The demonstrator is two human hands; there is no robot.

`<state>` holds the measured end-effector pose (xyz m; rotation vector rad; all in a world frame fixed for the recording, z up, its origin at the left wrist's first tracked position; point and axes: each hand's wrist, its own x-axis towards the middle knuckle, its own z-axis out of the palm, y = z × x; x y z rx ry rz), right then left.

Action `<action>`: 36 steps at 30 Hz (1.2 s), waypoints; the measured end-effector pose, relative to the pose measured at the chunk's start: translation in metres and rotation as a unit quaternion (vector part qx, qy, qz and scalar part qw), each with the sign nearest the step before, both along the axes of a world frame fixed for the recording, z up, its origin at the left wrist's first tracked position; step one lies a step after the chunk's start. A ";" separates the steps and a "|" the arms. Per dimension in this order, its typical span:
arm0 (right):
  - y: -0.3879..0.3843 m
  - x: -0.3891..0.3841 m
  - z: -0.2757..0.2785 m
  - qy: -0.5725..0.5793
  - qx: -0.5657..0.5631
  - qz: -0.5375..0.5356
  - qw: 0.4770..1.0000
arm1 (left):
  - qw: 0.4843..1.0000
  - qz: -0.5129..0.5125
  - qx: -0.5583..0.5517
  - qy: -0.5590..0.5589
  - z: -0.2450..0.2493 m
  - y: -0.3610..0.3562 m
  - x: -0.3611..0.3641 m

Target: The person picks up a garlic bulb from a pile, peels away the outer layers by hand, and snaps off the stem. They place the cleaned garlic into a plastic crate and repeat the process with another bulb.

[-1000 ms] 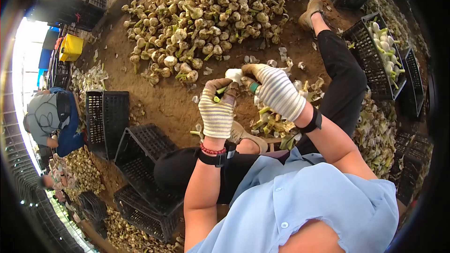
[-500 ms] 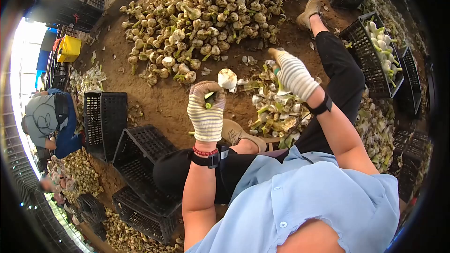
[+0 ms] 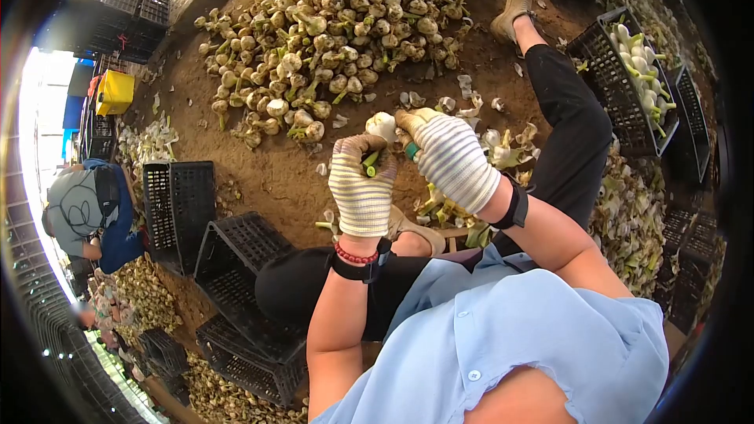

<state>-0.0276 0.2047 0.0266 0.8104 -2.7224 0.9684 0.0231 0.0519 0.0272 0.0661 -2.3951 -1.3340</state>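
My left hand (image 3: 362, 180), in a striped work glove, is closed around a green garlic stem (image 3: 371, 165) whose cut end shows between the fingers. A whitish garlic bulb (image 3: 382, 126) stands out at the top of that hand. My right hand (image 3: 453, 153), gloved too, has its fingers pressed together against the bulb's right side, with a green band (image 3: 411, 151) at a finger. Whether a tool lies in the right hand is hidden. Just beyond both hands is a large heap of garlic bulbs (image 3: 338, 31) on the soil.
Black crates (image 3: 180, 204) stand at the left, and another crate (image 3: 620, 78) at the right holds cleaned garlic. Peelings (image 3: 503, 149) lie right of my hands. A person (image 3: 90, 204) bends over at the far left, near a yellow container (image 3: 115, 93).
My right hand has moved left and now meets the bulb. My left hand has shifted slightly right. Loose pieces of peel now show beyond my right hand.
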 end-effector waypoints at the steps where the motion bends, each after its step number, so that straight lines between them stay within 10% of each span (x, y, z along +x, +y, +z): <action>1: -0.003 0.001 0.002 0.018 0.026 -0.012 0.999 | 1.000 0.000 0.000 -0.001 0.000 0.000 0.000; 10: 0.016 -0.036 -0.016 -0.012 -0.040 -0.071 0.997 | 0.999 -0.039 0.019 0.024 0.000 -0.019 0.003; 14: 0.050 -0.057 -0.046 -0.221 0.184 -0.062 0.956 | 0.983 -0.027 0.184 0.002 -0.008 -0.021 0.003; 17: 0.055 -0.041 -0.036 -0.216 0.126 -0.045 0.967 | 0.949 -0.026 0.312 -0.027 -0.005 -0.021 0.002; 20: 0.035 -0.023 0.016 -0.294 -0.163 0.048 0.941 | 0.967 -0.048 0.249 -0.009 -0.008 -0.014 -0.004; 22: 0.026 -0.022 0.014 -0.133 -0.173 0.103 0.970 | 0.963 -0.047 0.266 -0.022 -0.005 -0.007 -0.005; 26: 0.035 -0.044 0.006 -0.182 -0.071 -0.010 0.981 | 0.963 -0.078 0.257 0.030 0.002 -0.003 -0.010; 27: 0.044 -0.048 0.008 -0.395 -0.071 -0.064 0.914 | 0.956 -0.063 0.287 0.021 0.004 -0.002 -0.010; 31: 0.064 -0.040 -0.048 0.003 -0.123 -0.006 0.992 | 0.910 0.003 0.412 -0.043 0.005 0.003 -0.018; 34: 0.075 -0.040 -0.021 -0.172 -0.199 0.048 0.964 | 0.851 0.053 0.514 -0.092 0.003 0.010 -0.030; 36: 0.077 -0.045 0.001 -0.429 -0.010 -0.016 0.903 | 0.845 0.068 0.525 -0.080 -0.009 0.010 -0.038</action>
